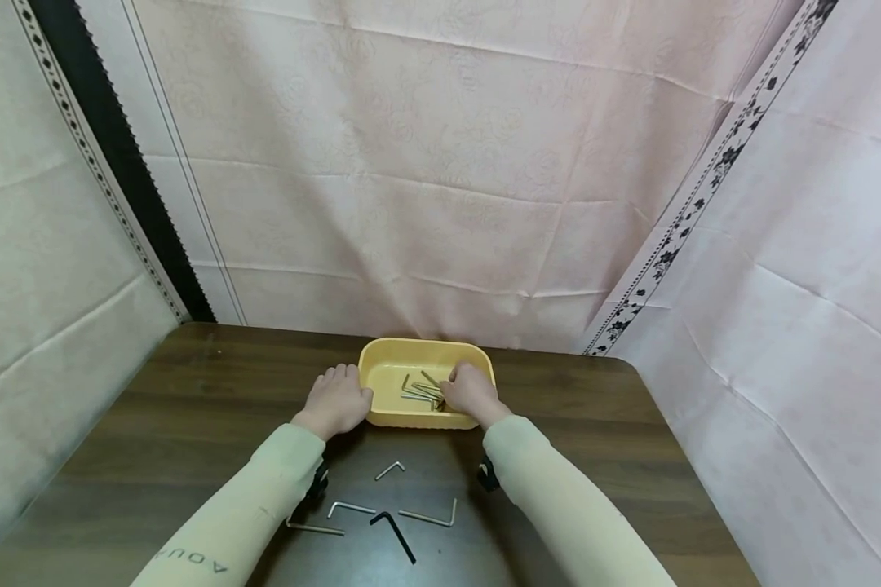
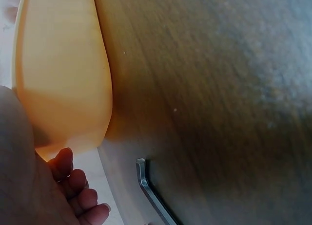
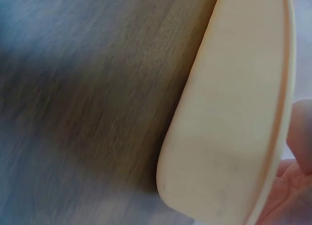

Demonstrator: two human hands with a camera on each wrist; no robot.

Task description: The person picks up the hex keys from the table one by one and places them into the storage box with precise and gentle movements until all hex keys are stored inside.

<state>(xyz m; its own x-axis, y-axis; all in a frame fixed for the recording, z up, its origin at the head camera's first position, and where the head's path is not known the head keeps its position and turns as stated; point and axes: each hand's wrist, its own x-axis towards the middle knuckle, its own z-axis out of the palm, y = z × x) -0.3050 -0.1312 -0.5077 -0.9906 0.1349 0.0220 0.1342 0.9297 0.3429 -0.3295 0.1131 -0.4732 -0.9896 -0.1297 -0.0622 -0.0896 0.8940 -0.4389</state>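
A yellow plastic tray (image 1: pixel 411 420) stands at the back of the table, with several L-shaped hex keys (image 1: pixel 418 398) bunched at its right end. My left hand (image 1: pixel 339 401) grips the tray's left end; in the left wrist view its fingers (image 2: pixel 84 199) curl beside the tray wall (image 2: pixel 63 64). My right hand (image 1: pixel 473 395) reaches over the front rim into the tray and meets the bunch of keys. Its fingertips are hidden, so whether they pinch a key cannot be told. In the right wrist view this hand shows only partly, beyond the tray's rim (image 3: pixel 287 88).
In front of the tray lie a black hex key (image 1: pixel 399 536), a small silver one (image 1: pixel 389 470) and several other metal ones (image 1: pixel 427 518). Another hex key (image 2: pixel 155 200) is on the table near my left hand. Hanging cloth (image 1: pixel 440 204) rises behind the table.
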